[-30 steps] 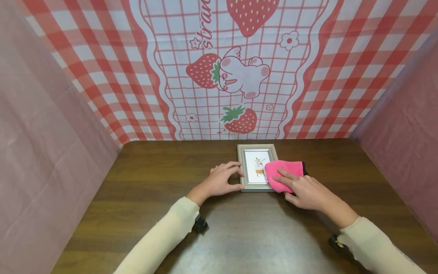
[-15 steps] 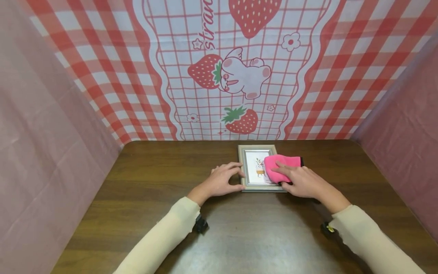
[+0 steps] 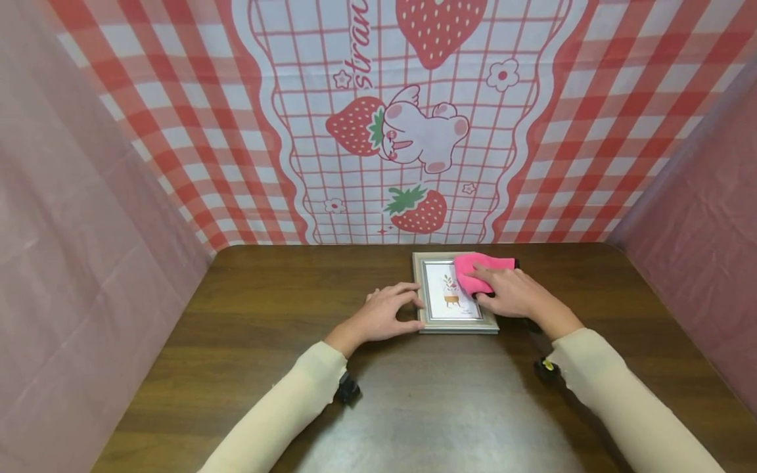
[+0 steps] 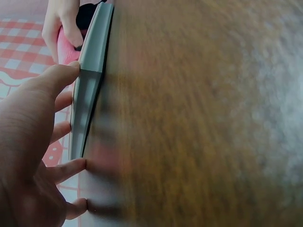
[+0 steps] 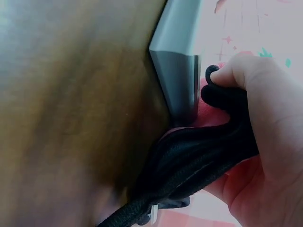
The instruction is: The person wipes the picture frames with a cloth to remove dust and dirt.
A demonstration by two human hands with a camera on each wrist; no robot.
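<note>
In the head view, your right hand (image 3: 510,291) is sliding the pink cloth (image 3: 478,270) up the photo frame (image 3: 457,324) lying on the table (image 3: 284,309), uncovering the lower picture (image 3: 451,299). From the left wrist, your spread left hand (image 4: 28,142) is touching the frame's edge. From the right, your thumb (image 5: 234,71) and fingers are pinching the cloth.

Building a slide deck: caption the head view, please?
Right grip holds pink, black-edged cloth on a rectangular beige-silver picture frame; left grip touches its left edge.
</note>
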